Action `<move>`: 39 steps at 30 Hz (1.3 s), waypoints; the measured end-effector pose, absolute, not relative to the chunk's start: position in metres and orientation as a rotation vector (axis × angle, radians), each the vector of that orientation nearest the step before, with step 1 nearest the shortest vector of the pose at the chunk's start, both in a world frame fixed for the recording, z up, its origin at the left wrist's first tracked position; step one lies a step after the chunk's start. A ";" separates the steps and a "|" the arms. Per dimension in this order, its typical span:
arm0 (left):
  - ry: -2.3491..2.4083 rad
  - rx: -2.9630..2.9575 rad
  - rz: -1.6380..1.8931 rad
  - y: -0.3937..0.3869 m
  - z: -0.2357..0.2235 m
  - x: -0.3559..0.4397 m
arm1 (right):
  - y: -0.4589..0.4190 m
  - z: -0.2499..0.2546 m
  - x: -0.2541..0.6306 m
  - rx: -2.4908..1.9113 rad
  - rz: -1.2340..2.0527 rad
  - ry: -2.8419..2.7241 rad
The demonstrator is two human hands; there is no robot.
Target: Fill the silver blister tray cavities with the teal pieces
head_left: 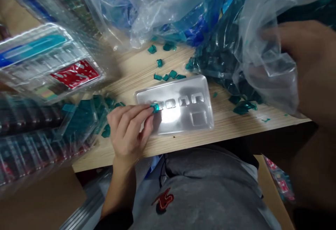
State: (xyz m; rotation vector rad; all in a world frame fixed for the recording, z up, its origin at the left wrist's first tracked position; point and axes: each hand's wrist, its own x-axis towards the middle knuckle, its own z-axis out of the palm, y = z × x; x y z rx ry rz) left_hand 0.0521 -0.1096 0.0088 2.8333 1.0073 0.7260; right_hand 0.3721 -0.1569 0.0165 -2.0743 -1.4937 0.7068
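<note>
My left hand point(131, 127) is closed in a pinch, with a small teal translucent square piece point(155, 108) between thumb and fingertips. The piece is at the left end of a row of square recesses in a clear plastic blister tray point(174, 125), which lies flat on the wooden table. One more, larger recess sits at the tray's lower right. My right hand point(307, 48) is at the mouth of a large clear plastic bag point(265, 60) of dark teal pieces. Motion smears this hand, and plastic covers its fingertips.
Loose teal pieces point(172, 74) lie behind the tray, and more point(244, 107) by the bag. Filled clear packs point(76, 74) and stacked trays point(34, 149) crowd the left. A bag with blue pieces point(195, 32) stands at the back. The table's front edge point(183, 145) runs close to the tray.
</note>
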 end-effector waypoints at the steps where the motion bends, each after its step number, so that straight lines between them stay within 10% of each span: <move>1: 1.028 2.806 0.713 -0.111 0.010 0.052 | -0.149 0.018 0.370 -2.181 0.682 -1.616; 21: 1.003 2.267 0.679 -0.091 0.015 0.071 | -0.142 0.016 0.362 -2.110 0.788 -1.737; 29: 1.065 2.364 1.232 -0.066 0.011 0.104 | -0.142 0.016 0.378 -1.884 0.485 -1.687; 39: 1.110 2.050 1.293 -0.107 0.027 0.093 | -0.178 0.062 0.363 -1.399 0.856 -0.477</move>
